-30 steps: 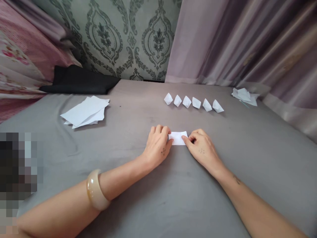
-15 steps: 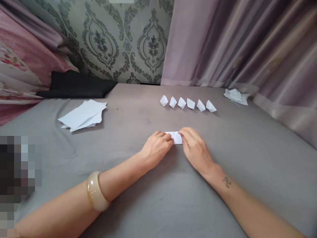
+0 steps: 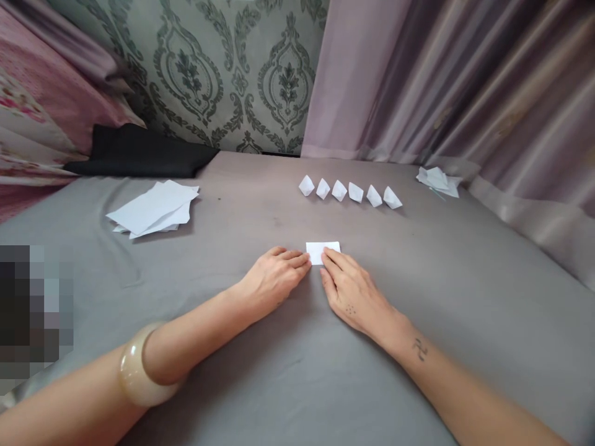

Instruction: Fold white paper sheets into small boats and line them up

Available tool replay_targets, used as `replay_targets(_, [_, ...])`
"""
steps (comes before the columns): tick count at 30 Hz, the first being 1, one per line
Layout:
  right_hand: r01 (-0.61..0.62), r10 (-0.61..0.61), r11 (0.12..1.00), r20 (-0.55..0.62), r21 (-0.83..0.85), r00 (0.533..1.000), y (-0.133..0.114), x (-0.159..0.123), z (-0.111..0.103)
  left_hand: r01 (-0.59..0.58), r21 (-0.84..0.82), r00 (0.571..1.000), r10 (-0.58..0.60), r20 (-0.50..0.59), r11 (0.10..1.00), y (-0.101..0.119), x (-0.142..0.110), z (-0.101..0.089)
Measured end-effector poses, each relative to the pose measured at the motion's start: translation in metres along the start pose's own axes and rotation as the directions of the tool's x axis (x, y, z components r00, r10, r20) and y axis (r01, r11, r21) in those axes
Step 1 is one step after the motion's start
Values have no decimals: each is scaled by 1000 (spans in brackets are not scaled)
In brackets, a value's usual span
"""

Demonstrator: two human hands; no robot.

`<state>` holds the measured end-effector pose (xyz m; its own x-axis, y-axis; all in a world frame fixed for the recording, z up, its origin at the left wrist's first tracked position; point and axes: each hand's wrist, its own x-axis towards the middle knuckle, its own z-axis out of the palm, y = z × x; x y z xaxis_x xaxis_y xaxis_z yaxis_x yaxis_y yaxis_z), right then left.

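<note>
A small white folded paper (image 3: 316, 250) lies flat on the grey cloth in front of me, its long side running left to right. My right hand (image 3: 351, 288) rests on its right part, fingers stretched out and pressing on the surface, thumb a little apart near the lower edge. At the paper's lower left corner the fingertips of my left hand (image 3: 276, 275) touch it, fingers extended and lying flat. Farther back stands a row of several small folded white paper shapes (image 3: 339, 191).
A stack of loose white sheets (image 3: 155, 207) lies at the left. Smaller paper pieces (image 3: 437, 180) with a thin bluish strip lie at the back right. Black cloth (image 3: 144, 152) sits at the back left, and curtains (image 3: 362, 80) hang along the right side.
My right hand has gone from pinching the paper's right edge to lying flat across it. My left fingers have slid off to its left edge. The view has shifted slightly.
</note>
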<state>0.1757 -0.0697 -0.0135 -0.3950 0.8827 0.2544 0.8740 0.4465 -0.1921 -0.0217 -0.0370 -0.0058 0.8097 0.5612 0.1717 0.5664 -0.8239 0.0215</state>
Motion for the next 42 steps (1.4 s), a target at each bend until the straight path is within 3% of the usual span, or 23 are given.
replay_targets(5, [17, -16, 999, 34, -36, 999, -4, -1, -5, 95, -106, 995, -96, -10, 990, -2, -8, -4])
replay_targets(9, [15, -9, 996, 65, -84, 998, -9, 0, -10, 199, -170, 971, -218, -101, 965, -3, -3, -2])
replay_targets(11, [9, -2, 997, 81, -83, 997, -10, 1, -12, 133, -202, 973, -167, -158, 970, -1, 2, 3])
replay_targets(14, [4, 0, 999, 90, -50, 996, -9, 2, -13, 36, -238, 989, -69, -131, 971, 2, 8, 11])
replay_targets(18, [5, -2, 999, 60, -48, 998, -8, -1, -10, 72, -210, 994, -87, -63, 975, 4, 8, 15])
replay_targets(25, [-35, 37, 993, 16, -112, 999, -5, -6, -7, 34, -165, 998, -42, -44, 986, 0, 5, 3])
replay_targets(33, [-104, 106, 981, 4, -167, 994, 12, 3, -10, 121, -229, 989, -138, -58, 966, 3, 1, 1])
replay_targets(37, [-168, 168, 971, -14, -170, 986, 22, 15, -7, 255, -378, 950, -303, -71, 890, 4, 8, 2])
replay_targets(40, [-213, 208, 973, -65, -87, 976, 29, 20, -2, 362, -522, 883, -464, -76, 773, 0, 16, 6])
replay_targets(42, [-229, 228, 974, -95, 0, 969, 34, 20, 0, 454, -582, 819, -573, -24, 674, -2, 21, 10])
